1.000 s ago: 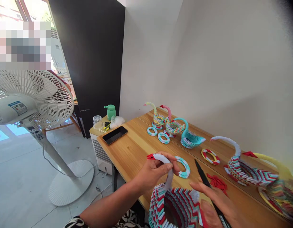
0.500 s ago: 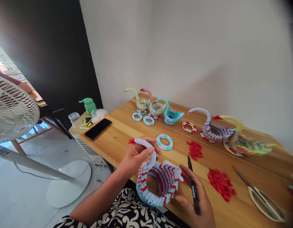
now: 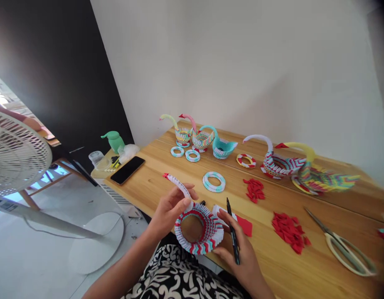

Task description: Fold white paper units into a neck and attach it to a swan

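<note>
A folded-paper swan [image 3: 214,227] in white, red and turquoise is tilted over the front edge of the table, its round hollow facing me. My left hand [image 3: 171,207] is closed on the base of its white neck, which curves up to a red beak. A black marker pen [image 3: 233,236] lies in the grip of my right hand [image 3: 242,253], whose fingers also rest against the swan's right side. Just behind that hand lie a red paper piece [image 3: 244,226] and a white one, partly covered by the fingers.
Several paper swans [image 3: 225,148] and paper rings [image 3: 213,182] stand along the wooden table [image 3: 154,160]. Red paper pieces [image 3: 290,232] and scissors [image 3: 338,245] lie to the right. On the left are a phone [image 3: 128,170], a green bottle [image 3: 114,141] and a standing fan [image 3: 19,153].
The swan has turned and tipped, so its opening faces me more and its neck leans left. My right hand has shifted left with the marker, leaving more of the red paper showing.
</note>
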Motion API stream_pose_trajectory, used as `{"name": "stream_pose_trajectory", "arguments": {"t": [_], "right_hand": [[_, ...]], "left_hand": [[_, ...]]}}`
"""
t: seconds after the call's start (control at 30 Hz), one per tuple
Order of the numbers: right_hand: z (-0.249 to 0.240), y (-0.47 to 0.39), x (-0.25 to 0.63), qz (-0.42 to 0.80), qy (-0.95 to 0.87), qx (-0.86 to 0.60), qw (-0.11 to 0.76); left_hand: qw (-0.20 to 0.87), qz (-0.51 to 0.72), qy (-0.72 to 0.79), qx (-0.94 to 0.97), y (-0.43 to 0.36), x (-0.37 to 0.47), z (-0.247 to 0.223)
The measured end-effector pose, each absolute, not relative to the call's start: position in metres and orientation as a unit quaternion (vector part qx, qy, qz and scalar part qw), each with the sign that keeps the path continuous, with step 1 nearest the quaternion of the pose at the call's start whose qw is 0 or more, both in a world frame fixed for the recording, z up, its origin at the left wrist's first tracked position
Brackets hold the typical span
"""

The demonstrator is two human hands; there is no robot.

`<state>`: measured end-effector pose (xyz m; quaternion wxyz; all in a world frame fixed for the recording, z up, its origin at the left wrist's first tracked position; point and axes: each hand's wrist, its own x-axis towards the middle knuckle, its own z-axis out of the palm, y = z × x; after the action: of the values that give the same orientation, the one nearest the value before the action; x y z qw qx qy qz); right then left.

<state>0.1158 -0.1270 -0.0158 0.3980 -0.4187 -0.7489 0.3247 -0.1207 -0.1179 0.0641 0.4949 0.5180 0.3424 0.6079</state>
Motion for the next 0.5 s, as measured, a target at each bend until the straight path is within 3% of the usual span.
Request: {"name": "stream_pose_trajectory", "arguments": {"t": [0.23,0.5], "right_hand": [[-0.017,-0.128,0.117,0.296,-0.777,-0.403,0.382],[-0.022,-0.14,0.119,0.335,-0.756,-0.416,0.377]], "left_hand": [[0.375,0.574,0.491,0.537,-0.146,-0.14,0.021],[0.388,0.531,0.526,0.539,-0.181,-0.135,-0.016]]}}
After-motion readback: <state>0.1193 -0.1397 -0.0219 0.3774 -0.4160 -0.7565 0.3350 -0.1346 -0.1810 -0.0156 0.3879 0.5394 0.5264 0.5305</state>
